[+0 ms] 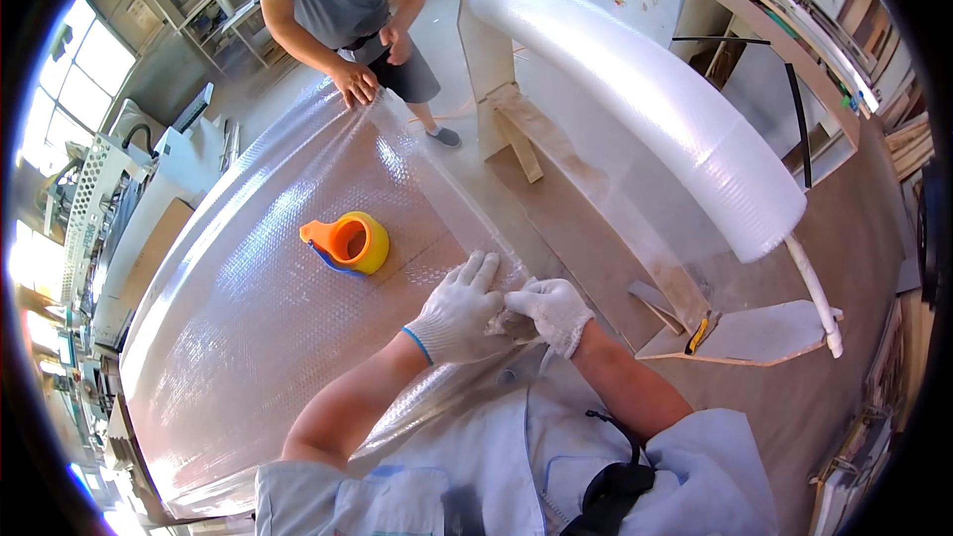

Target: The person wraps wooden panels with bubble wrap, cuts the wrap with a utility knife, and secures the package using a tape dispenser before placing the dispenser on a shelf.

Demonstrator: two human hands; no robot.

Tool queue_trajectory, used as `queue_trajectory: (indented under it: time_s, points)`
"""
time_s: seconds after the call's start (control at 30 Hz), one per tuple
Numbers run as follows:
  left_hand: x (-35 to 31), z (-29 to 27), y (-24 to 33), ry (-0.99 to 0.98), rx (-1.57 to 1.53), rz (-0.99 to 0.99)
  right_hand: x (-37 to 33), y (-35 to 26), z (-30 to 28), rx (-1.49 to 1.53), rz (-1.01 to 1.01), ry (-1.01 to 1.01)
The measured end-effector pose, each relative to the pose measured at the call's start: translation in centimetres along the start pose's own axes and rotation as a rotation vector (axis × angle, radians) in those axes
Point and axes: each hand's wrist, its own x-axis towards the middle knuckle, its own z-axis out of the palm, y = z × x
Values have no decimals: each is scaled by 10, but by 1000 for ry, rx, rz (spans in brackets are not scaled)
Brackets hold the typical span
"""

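Observation:
Clear bubble wrap is spread over a broad flat surface in front of me. My left hand, in a white knit glove, rests on the wrap near its right edge, fingers stretched out. Beside it my right hand, gloved too, is closed with its fingertips pinching the edge of the wrap. An orange and yellow tape dispenser with a blue part sits on top of the wrap. Across from me, another person's hand presses on the far corner of the wrap.
A large roll of bubble wrap hangs on a white pole in a wooden stand at my right. The co-worker stands at the far end. Boards are stacked at the far right, and machinery lines the left.

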Motion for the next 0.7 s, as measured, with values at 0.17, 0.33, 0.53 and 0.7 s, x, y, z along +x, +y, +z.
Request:
queue_trajectory:
  time_s: [0.17, 0.33, 0.53, 0.7]
  points:
    - [-1, -9, -8, -40, -50, 31, 4, -21, -19, -135, 113, -251]
    - [1, -5, -12, -47, -119, -17, -11, -30, -32, -971, -582, -150]
    - [0, -8, -8, 24, -156, -39, 5, -47, -50, -1360, -876, -93]
    - [-2, 6, -8, 98, -221, -60, 25, -50, -61, -1191, -1141, -337]
